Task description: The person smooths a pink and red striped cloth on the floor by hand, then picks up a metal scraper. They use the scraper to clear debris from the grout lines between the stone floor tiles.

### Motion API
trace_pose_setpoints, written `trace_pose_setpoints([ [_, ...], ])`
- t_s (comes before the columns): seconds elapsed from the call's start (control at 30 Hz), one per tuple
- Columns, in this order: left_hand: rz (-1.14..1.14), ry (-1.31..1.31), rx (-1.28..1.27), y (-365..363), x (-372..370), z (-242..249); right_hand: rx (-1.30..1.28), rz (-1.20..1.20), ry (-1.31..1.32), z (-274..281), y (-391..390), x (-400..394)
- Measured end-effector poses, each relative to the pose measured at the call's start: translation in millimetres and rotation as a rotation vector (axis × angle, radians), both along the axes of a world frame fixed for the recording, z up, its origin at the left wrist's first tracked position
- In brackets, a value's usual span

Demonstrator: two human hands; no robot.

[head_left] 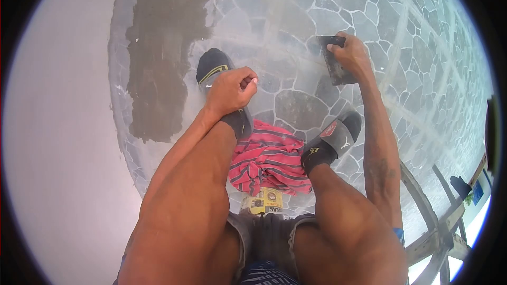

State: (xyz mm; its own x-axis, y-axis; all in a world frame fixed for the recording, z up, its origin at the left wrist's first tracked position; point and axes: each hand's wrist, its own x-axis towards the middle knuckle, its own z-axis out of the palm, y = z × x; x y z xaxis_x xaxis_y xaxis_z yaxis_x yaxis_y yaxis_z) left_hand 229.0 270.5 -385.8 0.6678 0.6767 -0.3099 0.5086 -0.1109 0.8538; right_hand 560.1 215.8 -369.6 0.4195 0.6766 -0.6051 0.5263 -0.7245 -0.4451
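My right hand (351,55) grips a dark, flat rectangular scraper (337,68) by its upper edge, held over the stone-patterned floor (302,108). My left hand (231,89) is closed in a loose fist above my left foot, its fingers curled in and nothing visible in them. A wet-looking grey-brown patch of coating (166,47) covers the floor along its left side, with ragged edges.
A crumpled pink striped cloth (269,158) lies between my slippered feet (214,71). Behind it is a container with a yellow printed label (264,200). A pale wall (58,126) borders the left side. Wooden framing (438,235) stands at lower right.
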Motion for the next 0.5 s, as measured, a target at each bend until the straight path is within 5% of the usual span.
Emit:
trace_pose_setpoints([
  [0.07, -0.007, 0.000, 0.013, -2, 0, -1, 0.214, 0.197, -0.068, -30, -2, -41],
  [0.17, -0.008, 0.004, -0.033, -1, -1, 1, 0.067, 0.385, -0.094, -32, 26, -98],
  [0.3, 0.010, -0.031, 0.003, 2, -3, 1, 0.157, 0.261, -0.034, -22, 11, -56],
  [0.37, 0.011, 0.007, -0.016, -1, -2, 6, -0.037, 0.012, 0.028, 10, 13, -27],
  [0.5, -0.009, -0.034, 0.005, 1, -2, 0, -0.082, 0.051, -0.001, 4, 10, -25],
])
